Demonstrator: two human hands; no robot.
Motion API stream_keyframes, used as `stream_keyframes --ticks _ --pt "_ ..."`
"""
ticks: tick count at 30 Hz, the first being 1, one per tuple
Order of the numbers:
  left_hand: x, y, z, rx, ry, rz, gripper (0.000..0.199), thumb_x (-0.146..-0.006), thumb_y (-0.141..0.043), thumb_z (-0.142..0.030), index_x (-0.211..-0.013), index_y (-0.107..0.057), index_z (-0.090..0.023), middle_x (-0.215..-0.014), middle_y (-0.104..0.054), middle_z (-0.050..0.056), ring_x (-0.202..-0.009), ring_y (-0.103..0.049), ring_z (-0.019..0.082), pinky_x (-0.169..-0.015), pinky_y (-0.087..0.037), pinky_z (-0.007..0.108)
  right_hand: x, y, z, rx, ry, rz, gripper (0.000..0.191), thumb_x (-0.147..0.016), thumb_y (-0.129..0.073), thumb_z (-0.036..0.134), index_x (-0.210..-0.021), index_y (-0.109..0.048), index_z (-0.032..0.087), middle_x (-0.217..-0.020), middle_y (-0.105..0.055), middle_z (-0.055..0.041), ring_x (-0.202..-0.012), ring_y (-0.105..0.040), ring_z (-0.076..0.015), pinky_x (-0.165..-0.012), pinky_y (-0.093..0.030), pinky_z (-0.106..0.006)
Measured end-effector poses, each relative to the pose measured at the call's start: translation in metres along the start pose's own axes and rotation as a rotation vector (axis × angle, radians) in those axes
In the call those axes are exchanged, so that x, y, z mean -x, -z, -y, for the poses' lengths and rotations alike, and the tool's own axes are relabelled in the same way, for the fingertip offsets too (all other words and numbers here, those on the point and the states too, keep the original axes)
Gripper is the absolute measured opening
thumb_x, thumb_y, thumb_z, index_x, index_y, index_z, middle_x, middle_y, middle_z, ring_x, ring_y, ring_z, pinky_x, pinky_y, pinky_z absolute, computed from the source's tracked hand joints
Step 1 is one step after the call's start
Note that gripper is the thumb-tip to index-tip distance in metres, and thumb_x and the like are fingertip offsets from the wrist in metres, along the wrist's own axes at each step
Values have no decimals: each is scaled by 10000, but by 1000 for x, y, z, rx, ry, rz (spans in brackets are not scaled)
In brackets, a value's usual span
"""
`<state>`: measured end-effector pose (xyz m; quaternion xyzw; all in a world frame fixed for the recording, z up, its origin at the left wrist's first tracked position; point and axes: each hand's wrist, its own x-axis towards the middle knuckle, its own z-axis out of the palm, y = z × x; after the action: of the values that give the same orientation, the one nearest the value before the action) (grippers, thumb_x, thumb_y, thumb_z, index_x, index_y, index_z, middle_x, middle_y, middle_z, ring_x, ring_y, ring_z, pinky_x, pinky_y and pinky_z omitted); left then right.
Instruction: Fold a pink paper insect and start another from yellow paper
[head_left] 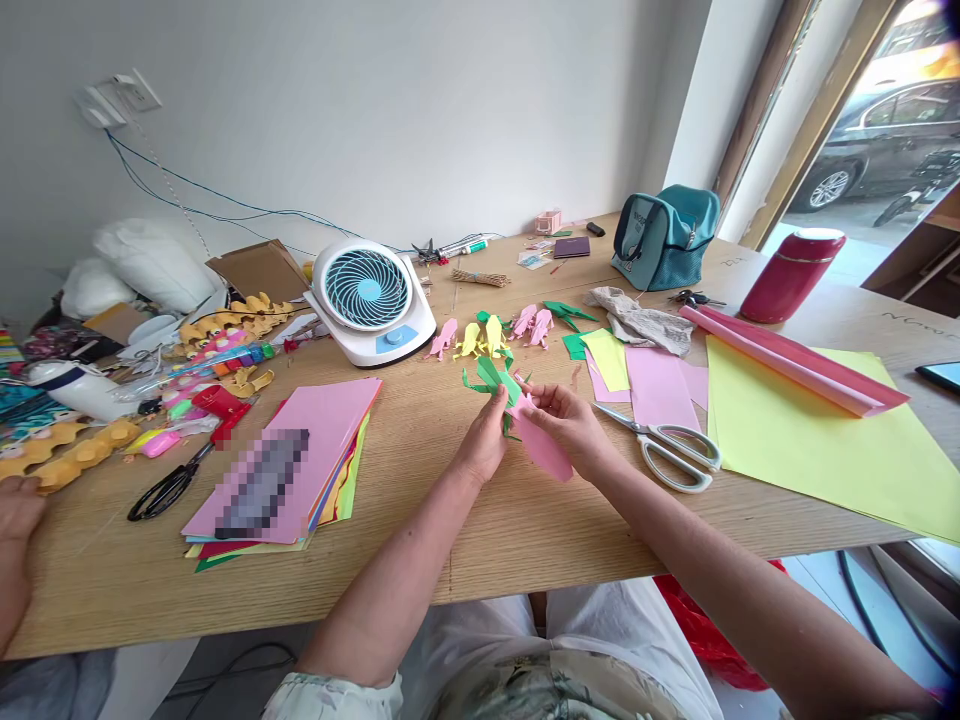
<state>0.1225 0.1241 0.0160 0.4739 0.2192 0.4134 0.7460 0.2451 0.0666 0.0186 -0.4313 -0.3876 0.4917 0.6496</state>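
Over the table's front middle, my left hand [486,440] pinches a green folded-paper figure [491,374] with thin, pointed limbs. A pink paper piece [546,450] with a rounded lower end is gripped by my right hand [574,425], its upper end against the green figure. Whether the two papers are joined there, I cannot tell; fingers cover the spot. Just beyond my hands stand yellow paper figures [493,336], pink paper figures [540,327] and a green one [568,314]. White-handled scissors [679,455] lie partly open to the right of my right hand.
A white fan [367,290] stands behind stacked coloured paper [330,410]. To the right are yellow sheets [817,440], a pink roll [795,360], a red bottle [791,275] and a teal bag [667,238]. Another person's hand [19,510] rests at the far left, beside craft clutter.
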Motion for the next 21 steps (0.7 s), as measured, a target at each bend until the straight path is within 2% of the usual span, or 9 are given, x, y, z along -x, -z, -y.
stream_keyframes --ticks 2,5,10,13,15,18,21 --pt "0 -1 -6 10 0 19 515 -806 -637 -608 -1087 -683 -178 -1096 -712 82 -1135 -611 240 -963 -440 333 0 0 1 -20 26 -11 491 -599 -845 474 -933 -592 220 -852 -639 -9 -798 -625 -172 -768 -511 -322" --pt "0 -1 -16 30 -85 -6 496 -787 -674 -582 -1087 -675 -187 -1100 -708 74 -1121 -615 229 -949 -443 327 -1 -1 2 -15 39 -13 489 -603 -848 469 -930 -575 229 -846 -628 -5 -792 -619 -169 -755 -512 -321" --pt "0 3 -26 43 -260 -150 367 -790 -717 -492 -1029 -661 -218 -997 -694 14 -909 -648 147 -801 -476 256 -1 -2 -2 30 -2 13 489 -606 -849 456 -921 -553 226 -824 -610 8 -735 -598 -144 -661 -483 -285" --pt "0 4 -27 89 -213 -101 359 -813 -701 -468 -1070 -647 -223 -966 -689 12 -875 -654 152 -787 -496 272 0 -3 -6 52 -27 23 497 -602 -849 459 -923 -553 222 -803 -605 17 -708 -587 -133 -629 -460 -272" --pt "0 4 -27 109 -189 -70 333 -826 -683 -477 -1012 -654 -203 -935 -689 21 -866 -661 164 -802 -509 294 0 -4 -8 47 -37 28 498 -607 -845 468 -934 -563 219 -811 -613 15 -709 -590 -134 -634 -458 -274" --pt "-1 2 -25 149 -190 -94 306 -807 -705 -472 -905 -636 -191 -901 -687 14 -859 -671 176 -817 -518 312 0 -5 -11 -2 -37 23 507 -595 -854 481 -928 -580 215 -830 -632 4 -726 -602 -142 -666 -473 -286" --pt "-2 0 -24 205 -184 -127 296 -773 -747 -439 -896 -608 -209 -907 -694 -3 -895 -677 193 -840 -518 331 0 -6 -12 -42 -48 -18 531 -568 -869 495 -918 -587 212 -843 -647 -7 -738 -611 -155 -687 -485 -298"
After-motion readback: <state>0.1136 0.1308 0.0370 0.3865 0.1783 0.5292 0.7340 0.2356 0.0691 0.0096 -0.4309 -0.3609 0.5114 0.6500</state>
